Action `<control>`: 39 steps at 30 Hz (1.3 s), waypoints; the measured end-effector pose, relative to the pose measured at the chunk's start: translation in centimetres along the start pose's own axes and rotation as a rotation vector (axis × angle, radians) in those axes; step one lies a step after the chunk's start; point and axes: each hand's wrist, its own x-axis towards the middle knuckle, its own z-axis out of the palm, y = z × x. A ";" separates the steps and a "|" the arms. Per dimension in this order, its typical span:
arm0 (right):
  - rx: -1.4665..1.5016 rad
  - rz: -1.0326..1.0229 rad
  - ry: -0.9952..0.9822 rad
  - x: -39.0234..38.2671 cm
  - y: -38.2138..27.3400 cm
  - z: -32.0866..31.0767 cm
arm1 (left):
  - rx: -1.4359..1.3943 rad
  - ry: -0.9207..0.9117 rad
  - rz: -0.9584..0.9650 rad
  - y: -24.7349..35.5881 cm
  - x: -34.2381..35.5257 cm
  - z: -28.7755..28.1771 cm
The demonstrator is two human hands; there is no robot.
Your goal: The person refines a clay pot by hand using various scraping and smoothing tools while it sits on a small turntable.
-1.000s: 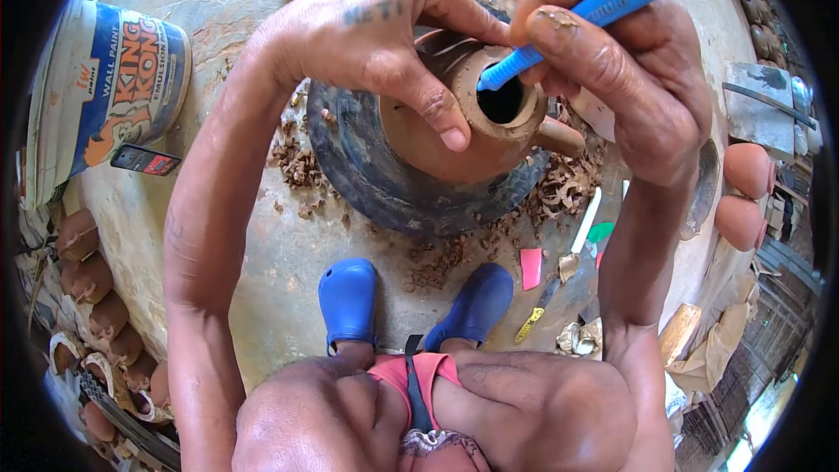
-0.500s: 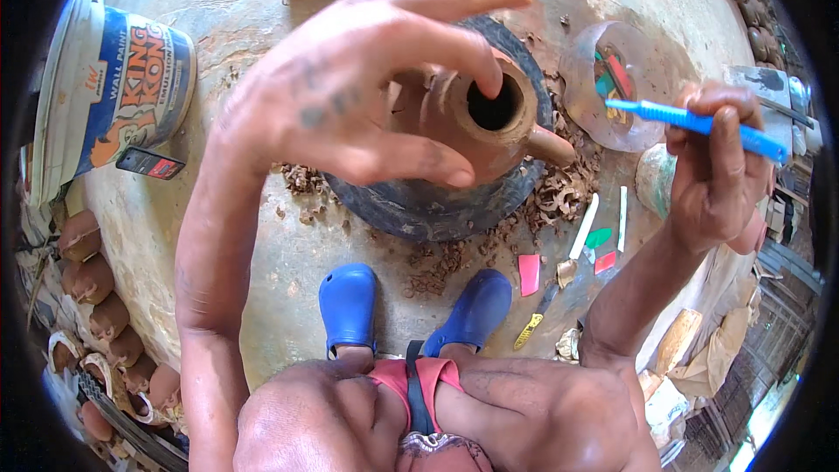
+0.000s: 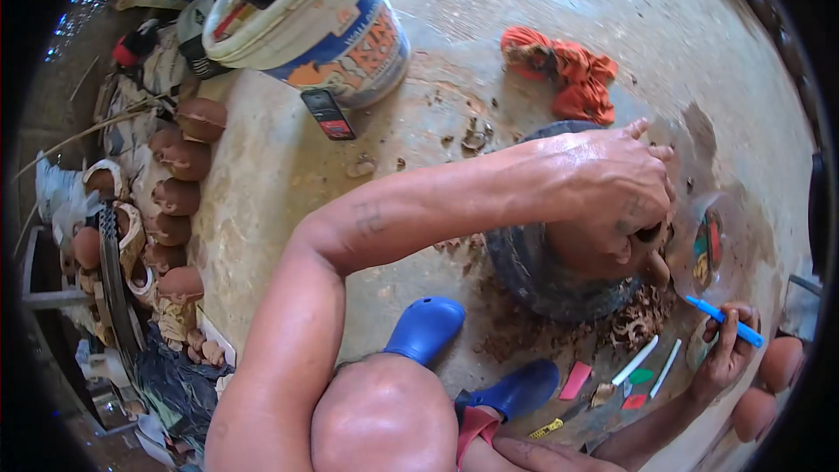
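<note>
My left hand is over the brown clay pot, its thumb beside the dark mouth and the other fingers bent across the top. Part of the pot and of those fingers is hidden. A stubby spout points out on the pot's right side. Under the pot is a round black turntable. To the lower right, my right hand grips a slim blue pen-like tool, its pale tip pointing up and left, apart from the pot.
Clay shavings lie round the turntable. Beyond my right hand stands a clear plastic bowl. Coloured scrapers, white sticks and a yellow cutter lie nearby. A paint bucket, phone, orange cloth and several clay pots are further off.
My view has swung left, bringing more of the bucket and clay pots in. My left hand has come from spread above the pot to bent over its top. The right hand still holds the blue tool.
</note>
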 end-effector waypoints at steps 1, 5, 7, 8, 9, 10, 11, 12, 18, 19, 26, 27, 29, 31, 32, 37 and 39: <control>-0.025 0.019 0.018 -0.2 0.1 0.1 | 0.006 0.019 0.024 -0.3 -0.1 0.2; -0.031 0.050 -0.008 -1.0 1.6 -1.3 | -0.064 -0.071 0.016 -0.9 1.3 0.1; -0.065 0.055 -0.017 -1.4 2.3 -2.5 | -0.129 -0.101 0.033 -1.2 2.4 0.0; -0.082 0.078 -0.038 -1.6 2.5 -2.4 | -0.124 -0.105 0.017 -1.3 2.2 0.0; -0.089 0.062 -0.038 -1.9 2.8 -2.0 | -0.119 -0.061 0.050 -1.4 2.0 -0.1; -0.077 0.059 -0.046 -2.1 3.1 -1.7 | -0.115 -0.018 0.086 -1.5 1.7 0.0; -0.102 0.056 -0.044 -2.2 3.2 -2.0 | -0.112 -0.016 0.090 -1.5 1.9 -0.2; -0.129 0.053 -0.043 -2.4 3.3 -2.2 | -0.121 -0.071 0.064 -1.6 2.1 -0.4; -0.102 0.132 -0.026 -3.9 3.5 -2.5 | -0.212 -0.080 0.091 -2.2 2.5 -0.2; -0.108 0.131 -0.023 -4.2 3.6 -2.8 | -0.211 -0.089 0.100 -2.2 2.4 -0.4; -0.097 0.251 -0.017 -6.6 4.6 -3.8 | -0.379 0.053 0.039 -2.3 0.5 0.5; -0.101 0.281 -0.023 -7.1 4.8 -4.2 | -0.353 0.184 0.075 -2.2 -0.1 0.7; -0.136 0.353 -0.015 -8.3 6.8 -5.4 | -0.328 0.313 0.106 -1.6 -1.6 0.7; -0.373 0.416 -0.050 -10.0 9.9 -7.8 | -0.499 0.667 -0.092 0.4 -4.3 0.4; -0.387 0.408 -0.044 -11.3 11.3 -8.7 | -0.743 0.816 -0.200 1.0 -5.7 1.5; -0.599 0.795 -0.331 -19.3 16.0 -8.6 | -1.188 0.886 -0.739 2.0 -14.7 11.9; -0.617 0.853 -0.369 -22.1 17.7 -8.1 | -1.229 0.628 -0.778 4.2 -16.8 16.0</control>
